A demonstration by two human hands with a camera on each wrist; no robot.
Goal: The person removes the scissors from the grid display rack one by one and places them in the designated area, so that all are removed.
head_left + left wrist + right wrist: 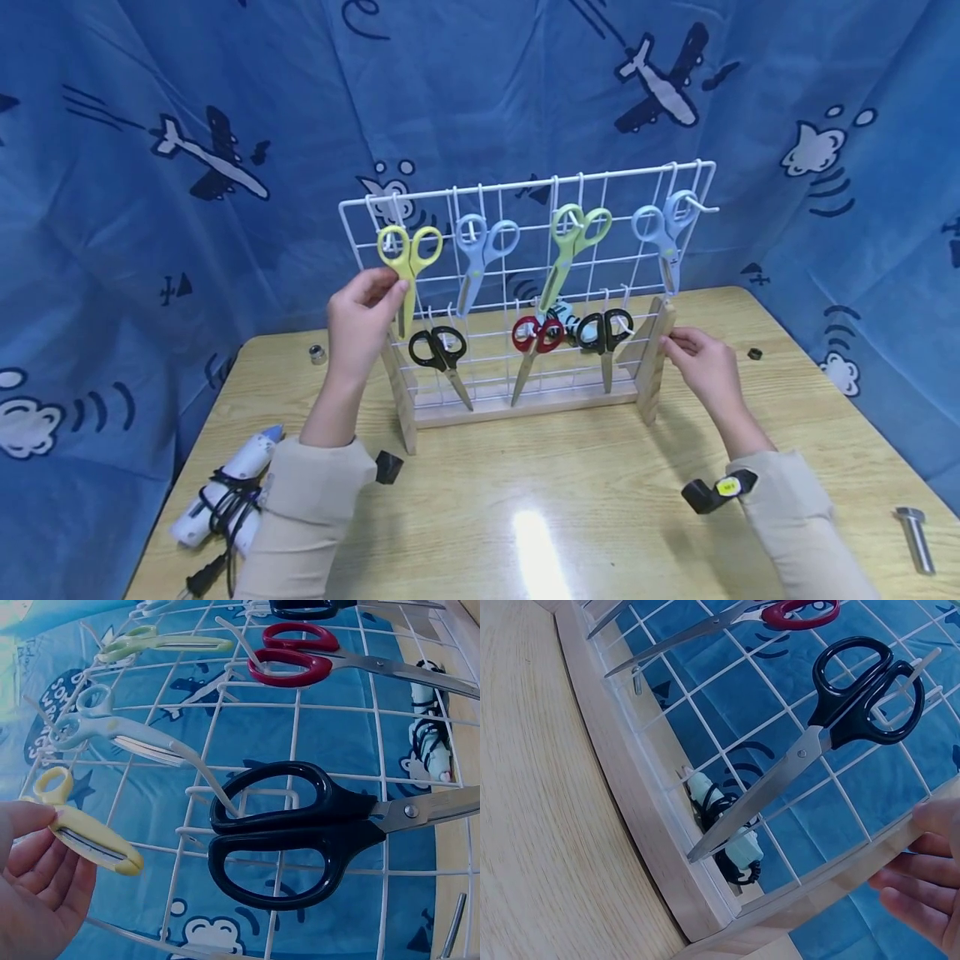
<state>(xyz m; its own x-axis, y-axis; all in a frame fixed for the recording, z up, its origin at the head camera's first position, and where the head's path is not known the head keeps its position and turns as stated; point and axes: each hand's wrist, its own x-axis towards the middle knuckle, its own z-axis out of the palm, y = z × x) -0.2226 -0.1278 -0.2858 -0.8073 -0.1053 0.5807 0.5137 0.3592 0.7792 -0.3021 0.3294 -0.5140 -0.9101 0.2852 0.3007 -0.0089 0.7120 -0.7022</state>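
My left hand [367,312] pinches the yellow scissors [407,267] at the upper left of a white wire rack [525,182]; one finger loop is around a hook. In the left wrist view the thumb lies on the yellow scissors [97,844] near the loops. My right hand [705,367] holds the rack's right wooden post [655,367], thumb on its edge. Along the upper row hang light-blue scissors [476,265], green scissors [564,250] and another light-blue pair [666,237]. Below hang black scissors [442,357], red-handled scissors [529,354] and a second black-handled pair [606,346].
A white tool with a wrapped black cord [240,475] lies at the table's left. A metal bolt [915,537] is at the right front. Small nuts sit left [317,354] and right [754,354] of the rack. Behind hangs a blue patterned curtain [300,75].
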